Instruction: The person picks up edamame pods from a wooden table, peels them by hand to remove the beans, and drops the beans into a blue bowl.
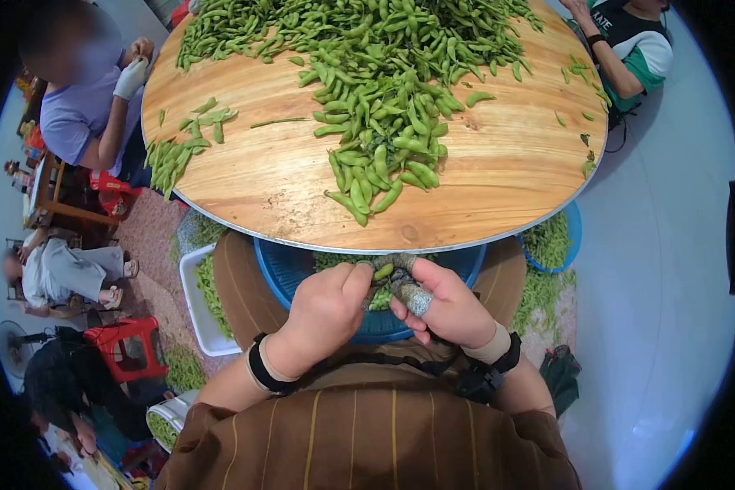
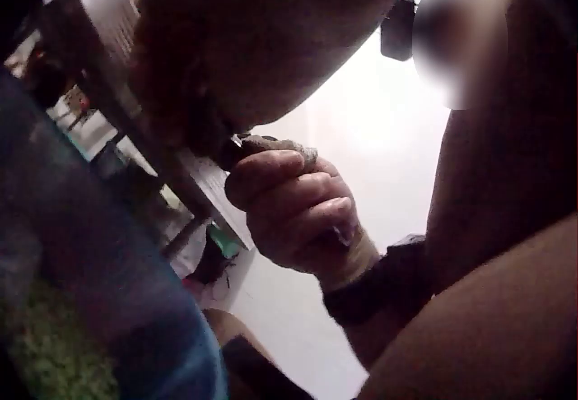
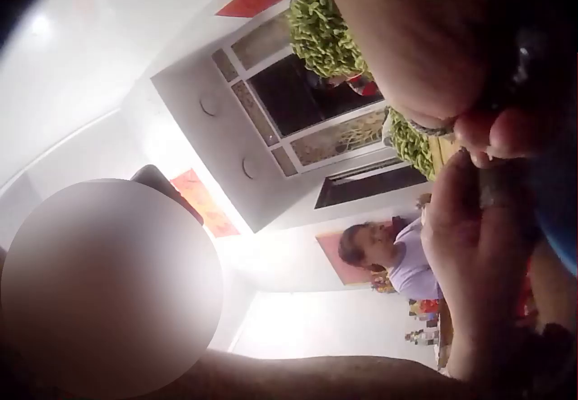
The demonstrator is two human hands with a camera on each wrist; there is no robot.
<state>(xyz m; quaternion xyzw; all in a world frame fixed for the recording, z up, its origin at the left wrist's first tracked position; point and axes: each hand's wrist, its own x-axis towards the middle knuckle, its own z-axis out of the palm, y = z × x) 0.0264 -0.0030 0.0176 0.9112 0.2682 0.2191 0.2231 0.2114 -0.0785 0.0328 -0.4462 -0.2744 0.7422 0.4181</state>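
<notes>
In the head view my left hand (image 1: 328,304) and right hand (image 1: 456,309) meet just past the table's near edge, over a blue basin (image 1: 273,273). A small green soybean pod (image 1: 383,272) is pinched between their fingertips, thumbs close together. Grey wrapping (image 1: 417,300) covers the right thumb, and the other fingertips around the pod look dark and covered. The left wrist view shows the right hand (image 2: 293,201) from the side, its fingers curled. Shelled green beans lie in the basin below, partly hidden by the hands.
A heap of soybean pods (image 1: 384,98) covers the middle and far side of the round wooden table (image 1: 245,180). A white tub (image 1: 189,282) stands left of my knees, a blue basket (image 1: 578,237) at the right. Other people sit around the table. A red stool (image 1: 131,339) stands at left.
</notes>
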